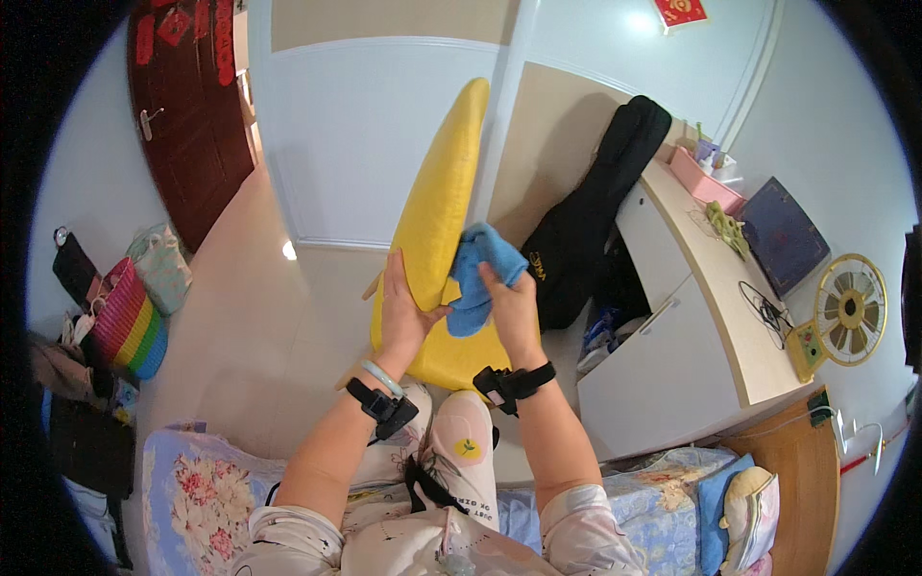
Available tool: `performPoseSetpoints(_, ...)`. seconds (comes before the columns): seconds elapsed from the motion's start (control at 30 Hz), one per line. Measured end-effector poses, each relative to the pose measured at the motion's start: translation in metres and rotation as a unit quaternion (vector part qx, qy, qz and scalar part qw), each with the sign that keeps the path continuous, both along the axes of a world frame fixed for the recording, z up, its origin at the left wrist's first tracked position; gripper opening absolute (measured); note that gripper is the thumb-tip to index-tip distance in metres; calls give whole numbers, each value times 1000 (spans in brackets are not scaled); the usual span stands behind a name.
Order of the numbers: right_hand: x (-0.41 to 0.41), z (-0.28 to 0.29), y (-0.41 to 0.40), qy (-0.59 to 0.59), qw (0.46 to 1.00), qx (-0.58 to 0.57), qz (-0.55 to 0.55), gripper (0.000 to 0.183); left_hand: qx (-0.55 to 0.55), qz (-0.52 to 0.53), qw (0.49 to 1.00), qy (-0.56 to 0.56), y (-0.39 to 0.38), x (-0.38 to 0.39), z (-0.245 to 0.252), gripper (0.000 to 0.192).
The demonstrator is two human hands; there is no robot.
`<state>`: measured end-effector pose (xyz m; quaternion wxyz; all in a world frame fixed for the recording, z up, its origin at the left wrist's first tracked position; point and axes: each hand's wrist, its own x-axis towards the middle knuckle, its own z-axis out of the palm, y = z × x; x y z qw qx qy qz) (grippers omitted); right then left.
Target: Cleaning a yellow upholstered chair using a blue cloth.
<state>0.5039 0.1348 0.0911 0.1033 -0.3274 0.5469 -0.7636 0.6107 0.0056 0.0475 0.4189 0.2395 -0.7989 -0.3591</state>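
Note:
A yellow chair stands in front of my knees, its padded backrest (443, 194) rising to the left and its yellow seat (461, 360) below. My left hand (407, 309) grips the lower edge of the backrest, thumb towards the right. In my right hand (510, 302) is a blue cloth (479, 273), bunched between thumb and fingers, against or close to the backrest's right face and above the seat. The fingers behind the cloth are hidden. Black straps with small devices are on both wrists, and a pale bangle is on the left one.
A black instrument case (598, 209) leans right of the chair, beside a white cabinet (670, 353) with a gold fan (846, 309) and a pink basket (702, 180) on top. A striped woven basket (133, 317) stands at left. The flowered bed (209, 489) lies along the near side.

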Motion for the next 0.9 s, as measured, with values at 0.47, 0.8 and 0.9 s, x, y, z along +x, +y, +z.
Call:
performPoseSetpoints(0.47, -47, -147, 79, -125, 963, 141, -191, 25, 86, 48, 995, 29, -112, 64, -54, 81)
performPoseSetpoints(0.8, -55, -188, 79, -187, 922, 216, -261, 23, 106, 45, 991, 73, -146, 87, -80, 61)
performPoseSetpoints(0.9, -62, -219, 79, -174, 931, 232, -223, 23, 121, 76, 986, 82, -151, 89, -92, 55)
